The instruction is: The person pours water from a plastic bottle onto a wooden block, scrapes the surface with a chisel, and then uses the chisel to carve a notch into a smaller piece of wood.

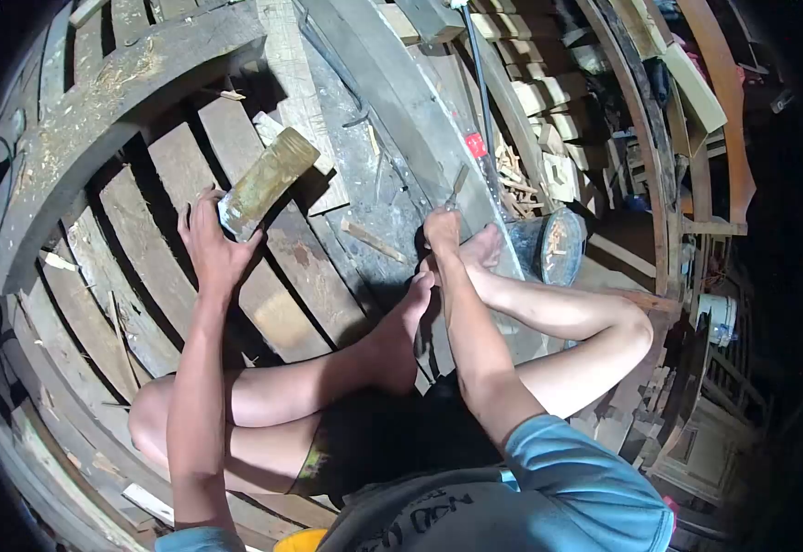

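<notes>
I log: left hand, fingers wrapped round the near end of a wooden mallet, left of centre above the planks; right hand, fist closed round a chisel, centre, blade pointing far along the grey beam; bucket just right.

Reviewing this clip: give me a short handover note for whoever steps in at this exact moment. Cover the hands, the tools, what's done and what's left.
Left hand: fingers shut on the wooden mallet, held over the planks, well apart from the chisel.
Right hand: shut on the thin chisel, held over the grey timber by the bare feet. Whether its tip touches wood cannot be told.
Nearby: a dark bucket to the right, offcuts beyond it.
Done: chips lie scattered on the planks.
Left: the mallet is not on the chisel, and how far the timber is worked is unclear.
</notes>
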A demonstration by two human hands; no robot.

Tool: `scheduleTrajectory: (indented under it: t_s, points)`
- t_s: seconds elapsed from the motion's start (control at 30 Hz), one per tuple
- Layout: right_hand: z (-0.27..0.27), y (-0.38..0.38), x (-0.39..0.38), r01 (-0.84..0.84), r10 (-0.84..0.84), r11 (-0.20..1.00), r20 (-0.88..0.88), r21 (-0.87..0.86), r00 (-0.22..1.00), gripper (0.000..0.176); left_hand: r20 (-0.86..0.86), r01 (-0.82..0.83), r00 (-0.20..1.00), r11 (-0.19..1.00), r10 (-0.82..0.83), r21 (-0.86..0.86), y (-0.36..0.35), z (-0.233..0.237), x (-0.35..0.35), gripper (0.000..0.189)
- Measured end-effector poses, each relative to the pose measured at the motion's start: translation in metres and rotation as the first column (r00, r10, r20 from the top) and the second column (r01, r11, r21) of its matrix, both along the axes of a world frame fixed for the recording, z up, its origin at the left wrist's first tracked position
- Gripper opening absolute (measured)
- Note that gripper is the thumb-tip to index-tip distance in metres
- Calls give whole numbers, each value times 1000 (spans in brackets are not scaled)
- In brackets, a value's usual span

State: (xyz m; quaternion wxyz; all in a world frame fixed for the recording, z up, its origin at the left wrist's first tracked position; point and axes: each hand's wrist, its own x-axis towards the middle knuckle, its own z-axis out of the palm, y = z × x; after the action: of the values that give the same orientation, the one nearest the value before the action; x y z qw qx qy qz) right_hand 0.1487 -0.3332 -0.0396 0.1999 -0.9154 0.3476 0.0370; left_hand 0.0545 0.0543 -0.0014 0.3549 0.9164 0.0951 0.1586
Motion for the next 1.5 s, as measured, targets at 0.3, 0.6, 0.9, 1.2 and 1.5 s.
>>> scheduleTrajectory:
  t_s: [0.3,0.6,0.9,1.2,1.5]
  points:
    - [6,2,-33,-667,683,617,-136,-417,717,26,-2,-18,1000,1000,18,21,-4,0,2,71]
    - [58,61,-83,-244,256,959,75,-142,964,30,15,-3,1000,1000,3,2,-2,-2,1,70]
    - [79,65,-81,-234,279,960,509,-153,814,39,30,-10,1000,1000,10,6,-3,-3,1,70]
    - [44,43,-77,-158,16,953,474,260,880,39,28,-13,1000,1000,13,4,-4,-1,1,69]
    - [-52,-12,-16,34,61,965,350,-260,935,33,-29,-13,999,1000,13,8,-2,-3,1,70]
